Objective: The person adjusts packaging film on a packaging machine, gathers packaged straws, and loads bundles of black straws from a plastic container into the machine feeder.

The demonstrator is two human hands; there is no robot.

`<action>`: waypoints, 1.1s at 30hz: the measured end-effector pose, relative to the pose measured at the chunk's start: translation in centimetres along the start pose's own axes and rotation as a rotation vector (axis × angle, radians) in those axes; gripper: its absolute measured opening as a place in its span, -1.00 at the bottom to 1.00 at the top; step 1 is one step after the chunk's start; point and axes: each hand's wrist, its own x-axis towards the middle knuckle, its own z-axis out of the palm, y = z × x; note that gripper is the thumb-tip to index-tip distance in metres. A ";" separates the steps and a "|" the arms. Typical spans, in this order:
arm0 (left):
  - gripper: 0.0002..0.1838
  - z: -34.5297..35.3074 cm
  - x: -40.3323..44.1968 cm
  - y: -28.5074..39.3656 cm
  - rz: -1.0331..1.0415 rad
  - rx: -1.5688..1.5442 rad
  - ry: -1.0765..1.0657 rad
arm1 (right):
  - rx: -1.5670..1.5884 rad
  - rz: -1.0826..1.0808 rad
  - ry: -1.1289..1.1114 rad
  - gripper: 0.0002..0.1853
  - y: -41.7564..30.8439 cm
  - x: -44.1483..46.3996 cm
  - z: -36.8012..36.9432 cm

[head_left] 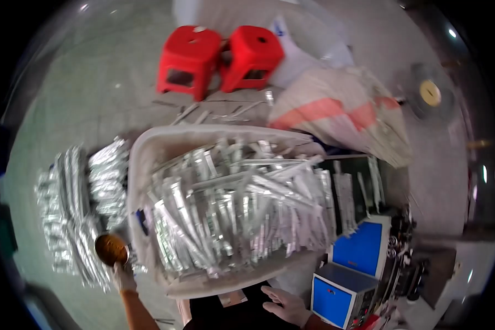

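Observation:
My left hand [125, 278], in a pale glove, is closed on the near edge of a round metal cup [111, 249] with brown-orange contents. The cup is over silvery wrapped bundles [74, 220] at the left. My right hand [286, 305], also gloved, is near the bottom centre with its fingers apart and nothing in it. Between and beyond my hands stands a large white tub [203, 287] heaped with long silvery strips [231, 203].
Two red stools [192, 49] stand beyond the tub. A pale sack with orange bands [335, 104] lies at the back right. Blue-panelled machine boxes [332, 297] are close to my right hand. Loose strips [236, 113] lie on the floor behind the tub.

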 end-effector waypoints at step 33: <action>-0.53 52.4 -23.8 -17.8 -0.055 1.169 -1.242 | -0.440 -0.010 0.895 0.21 4.7 17.0 -16.8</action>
